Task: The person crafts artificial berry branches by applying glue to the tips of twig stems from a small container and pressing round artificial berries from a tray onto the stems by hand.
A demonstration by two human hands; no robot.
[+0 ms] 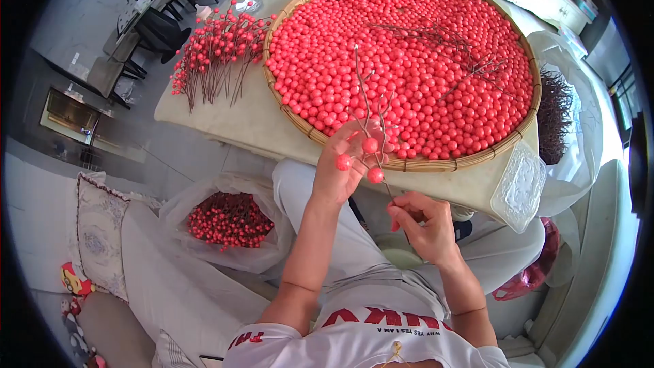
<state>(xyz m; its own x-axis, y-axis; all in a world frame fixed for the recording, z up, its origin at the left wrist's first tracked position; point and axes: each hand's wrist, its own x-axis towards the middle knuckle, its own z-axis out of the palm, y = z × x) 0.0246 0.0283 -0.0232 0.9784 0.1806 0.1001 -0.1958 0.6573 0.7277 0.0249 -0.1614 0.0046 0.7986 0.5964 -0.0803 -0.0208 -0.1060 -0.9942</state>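
Note:
A thin brown artificial berry branch (382, 123) with bare forked tips and a few red berries (375, 175) is held over the near rim of a wide woven tray (300, 125). My left hand (343, 163) curls around the branch's middle, and one red berry (343, 162) lies against its fingers. Lower down, my right hand (428, 226) pinches the stem's bottom part; a bit of red shows at its fingertips. Loose red berries (395, 48) fill the tray. Several bare brown branches (453, 44) lie on top of them.
Finished-looking berry branches (221, 48) are piled on the table (204, 119), left of the tray. A plastic bag (178, 215) of berry branches sits by my left leg. At right are a bag of dark bare stems (555, 116) and a clear plastic tray (519, 187) at the table corner.

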